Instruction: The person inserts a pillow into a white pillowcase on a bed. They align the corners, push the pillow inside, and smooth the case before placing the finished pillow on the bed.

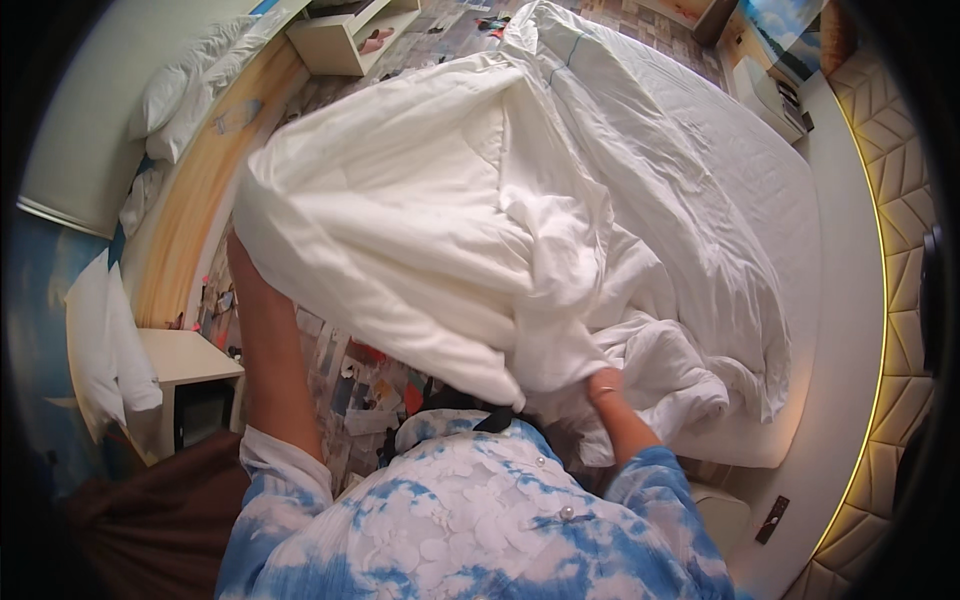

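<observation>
A large white duvet cover [400,210] is held up and spread out in front of me, its cloth hanging in loose folds. My left arm reaches up at the left side, and the raised cloth hides my left hand and its fingers. Lower down on the right, my right hand [604,384] is closed on a bunched edge of the cover. More crumpled white bedding [660,370] lies just beyond that hand, on the corner of the bed [770,200]. A long white fold runs from the cover toward the bed's far end.
White pillows [190,85] lie along the ledge at left, with more pillows [105,345] by a small cream table [185,355]. An open cream cabinet [335,45] stands far left. Scattered items lie on the patterned floor [365,405]. A padded headboard [900,330] lines the right.
</observation>
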### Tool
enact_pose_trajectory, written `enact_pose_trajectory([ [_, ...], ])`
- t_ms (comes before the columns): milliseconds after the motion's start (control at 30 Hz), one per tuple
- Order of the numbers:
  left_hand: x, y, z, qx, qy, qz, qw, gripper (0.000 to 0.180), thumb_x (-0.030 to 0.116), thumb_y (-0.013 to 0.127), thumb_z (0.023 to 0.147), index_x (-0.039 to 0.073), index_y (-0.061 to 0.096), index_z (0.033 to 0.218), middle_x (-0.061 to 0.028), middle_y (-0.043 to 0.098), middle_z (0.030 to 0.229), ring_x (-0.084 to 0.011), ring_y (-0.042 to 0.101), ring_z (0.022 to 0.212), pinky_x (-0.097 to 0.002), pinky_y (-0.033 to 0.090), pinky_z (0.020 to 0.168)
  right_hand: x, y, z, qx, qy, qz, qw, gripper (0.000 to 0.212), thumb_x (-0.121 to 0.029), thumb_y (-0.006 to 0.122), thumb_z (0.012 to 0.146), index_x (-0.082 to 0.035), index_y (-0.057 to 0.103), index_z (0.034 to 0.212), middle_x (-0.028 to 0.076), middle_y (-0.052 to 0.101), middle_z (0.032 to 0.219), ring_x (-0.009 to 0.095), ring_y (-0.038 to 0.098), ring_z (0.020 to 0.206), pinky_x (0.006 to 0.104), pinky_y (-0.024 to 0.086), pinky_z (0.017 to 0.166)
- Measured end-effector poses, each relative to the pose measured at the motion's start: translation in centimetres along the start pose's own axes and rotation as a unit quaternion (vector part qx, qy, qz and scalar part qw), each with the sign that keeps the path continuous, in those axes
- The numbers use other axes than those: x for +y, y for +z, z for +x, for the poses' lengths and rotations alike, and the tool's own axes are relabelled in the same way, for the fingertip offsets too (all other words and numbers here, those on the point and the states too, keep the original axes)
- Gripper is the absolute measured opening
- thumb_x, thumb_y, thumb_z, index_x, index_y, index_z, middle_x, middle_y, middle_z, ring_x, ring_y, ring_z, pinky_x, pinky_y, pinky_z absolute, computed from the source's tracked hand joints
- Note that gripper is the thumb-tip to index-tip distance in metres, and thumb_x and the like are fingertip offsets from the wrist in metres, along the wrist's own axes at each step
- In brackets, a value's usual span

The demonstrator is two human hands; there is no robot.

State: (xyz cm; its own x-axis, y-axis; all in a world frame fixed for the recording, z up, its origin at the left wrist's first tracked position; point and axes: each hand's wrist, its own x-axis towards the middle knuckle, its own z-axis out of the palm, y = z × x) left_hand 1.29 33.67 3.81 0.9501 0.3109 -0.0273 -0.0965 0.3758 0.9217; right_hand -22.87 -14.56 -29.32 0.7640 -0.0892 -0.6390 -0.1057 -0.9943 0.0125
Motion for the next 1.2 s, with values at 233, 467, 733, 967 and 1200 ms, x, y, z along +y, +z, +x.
enact_pose_trajectory([
  [233, -12.1, 0.3, -10.0, -0.129, -0.307, -0.037, 0.942, 0.037, 0.03, 0.046, 0.097, 0.0, 0.058, 0.116, -0.0088, 0.065, 0.105, -0.019, 0.064, 0.089, -0.0341, 0.053, 0.081, 10.4, -1.3, 3.5, -0.136, 0.132, -0.035, 0.981, 0.028, -0.022, 0.052, 0.083, -0.009, 0.067, 0.102, 0.016, 0.065, 0.103, 0.032, 0.062, 0.1, 0.0443, 0.049, 0.083],
  [467, -16.8, -1.4, -14.0, -0.393, -0.265, 0.203, 0.857, 0.024, 0.02, 0.051, 0.097, 0.001, 0.065, 0.102, 0.0005, 0.063, 0.086, -0.007, 0.053, 0.081, -0.0258, 0.046, 0.074, -14.7, -19.1, 5.3, 0.043, -0.078, 0.555, 0.827, 0.031, -0.037, 0.055, 0.089, -0.007, 0.064, 0.092, 0.004, 0.063, 0.089, 0.018, 0.058, 0.077, 0.0306, 0.047, 0.071],
  [733, -15.5, -10.2, -6.7, -0.566, -0.18, 0.258, 0.762, 0.018, 0.017, 0.052, 0.09, 0.002, 0.062, 0.094, -0.0123, 0.061, 0.08, -0.0217, 0.058, 0.076, -0.0335, 0.046, 0.073, -31.0, -18.8, 7.4, 0.202, 0.016, 0.365, 0.909, 0.075, -0.046, 0.063, 0.082, 0.011, 0.043, 0.127, 0.032, 0.053, 0.12, 0.038, 0.051, 0.116, 0.0399, 0.04, 0.099],
  [967, -15.6, -17.4, -2.9, -0.545, -0.098, 0.262, 0.791, 0.017, 0.018, 0.053, 0.086, 0.002, 0.056, 0.083, -0.0197, 0.057, 0.079, -0.035, 0.056, 0.077, -0.0406, 0.044, 0.07, -41.5, -22.0, 8.2, 0.183, 0.084, 0.34, 0.919, 0.074, -0.036, 0.068, 0.075, 0.007, 0.041, 0.13, 0.03, 0.054, 0.122, 0.039, 0.054, 0.114, 0.0402, 0.043, 0.095],
  [1200, -14.0, -23.4, 1.5, -0.492, -0.123, 0.312, 0.803, 0.025, 0.021, 0.055, 0.09, 0.002, 0.063, 0.104, -0.0156, 0.063, 0.103, -0.0288, 0.061, 0.093, -0.0357, 0.047, 0.084, -43.0, -18.2, 10.2, 0.208, 0.022, 0.643, 0.737, 0.031, -0.017, 0.06, 0.073, 0.0, 0.064, 0.098, 0.006, 0.063, 0.08, 0.016, 0.058, 0.074, 0.0301, 0.046, 0.068],
])
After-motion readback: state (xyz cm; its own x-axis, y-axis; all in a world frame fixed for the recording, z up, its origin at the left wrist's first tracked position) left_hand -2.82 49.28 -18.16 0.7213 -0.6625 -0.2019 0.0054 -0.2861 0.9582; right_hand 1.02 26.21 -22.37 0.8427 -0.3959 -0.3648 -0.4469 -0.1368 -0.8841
